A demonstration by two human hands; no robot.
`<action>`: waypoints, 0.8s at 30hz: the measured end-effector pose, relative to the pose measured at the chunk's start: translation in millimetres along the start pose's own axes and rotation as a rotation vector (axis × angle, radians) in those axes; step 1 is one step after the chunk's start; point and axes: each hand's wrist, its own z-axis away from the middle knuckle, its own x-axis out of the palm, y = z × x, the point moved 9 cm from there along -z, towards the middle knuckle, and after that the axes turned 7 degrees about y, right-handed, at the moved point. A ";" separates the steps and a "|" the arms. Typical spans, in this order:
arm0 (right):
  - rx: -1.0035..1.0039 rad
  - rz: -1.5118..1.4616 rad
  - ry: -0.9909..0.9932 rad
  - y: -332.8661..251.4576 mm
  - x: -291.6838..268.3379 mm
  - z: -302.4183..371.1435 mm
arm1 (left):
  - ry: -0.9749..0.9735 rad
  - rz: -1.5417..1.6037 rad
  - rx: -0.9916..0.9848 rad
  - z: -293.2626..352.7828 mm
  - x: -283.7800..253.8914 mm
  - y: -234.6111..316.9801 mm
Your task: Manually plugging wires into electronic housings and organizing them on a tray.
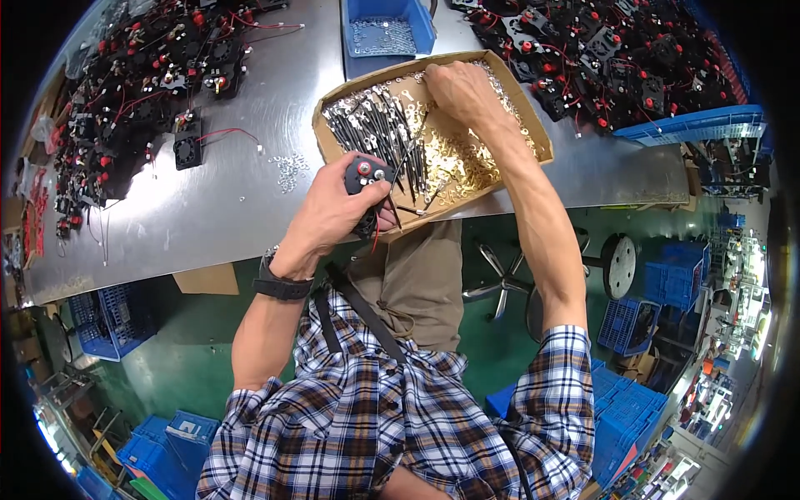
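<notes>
My left hand is closed round a black fan assembly with red and silver round terminals, held over the near left edge of a cardboard tray. In the tray lie black cable pieces with metal lugs, brass-coloured ring lugs and small silver parts. At the far side of the tray, my right hand reaches down with its fingertips pinched among the small silver parts. What those fingertips hold, if anything, is hidden.
A blue bin of small metal pieces stands behind the tray. Piles of black fan assemblies cover the far left and the far right. Loose washers and a single fan assembly lie on the metal table.
</notes>
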 end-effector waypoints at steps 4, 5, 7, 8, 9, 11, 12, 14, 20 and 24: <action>0.130 -0.063 -0.061 9.6 3.8 -8.1 | 0.006 0.021 -0.017 3.9 2.1 3.9; 0.142 -0.052 -0.053 9.6 2.7 -10.0 | 0.006 0.023 -0.027 4.0 0.7 2.1; 0.188 -0.212 0.009 3.5 -8.6 -1.3 | 0.010 0.029 -0.039 1.4 -3.2 -6.4; 0.231 -0.371 0.072 -1.9 -23.0 5.2 | 0.028 -0.049 0.028 -2.3 -6.9 -8.5; 0.239 -0.496 0.104 -12.4 -41.2 17.3 | 0.046 -0.126 0.095 -6.6 -9.3 -9.1; 0.270 -0.794 -0.017 -41.6 -65.3 39.7 | 0.096 -0.237 0.136 -4.4 -11.2 -1.3; 0.214 -0.889 -0.104 -62.1 -71.5 47.6 | 0.086 -0.185 0.139 -5.1 -11.8 -2.9; 0.259 -1.083 -0.248 -86.1 -68.8 70.1 | 0.064 -0.180 0.125 -2.3 -3.8 5.5; 0.197 -1.059 -0.292 -106.5 -51.4 66.1 | 0.038 -0.072 0.081 -5.0 -6.3 -4.8; 0.307 -1.128 -0.337 -99.8 -47.8 70.9 | 0.068 -0.151 0.077 -0.7 -0.7 3.3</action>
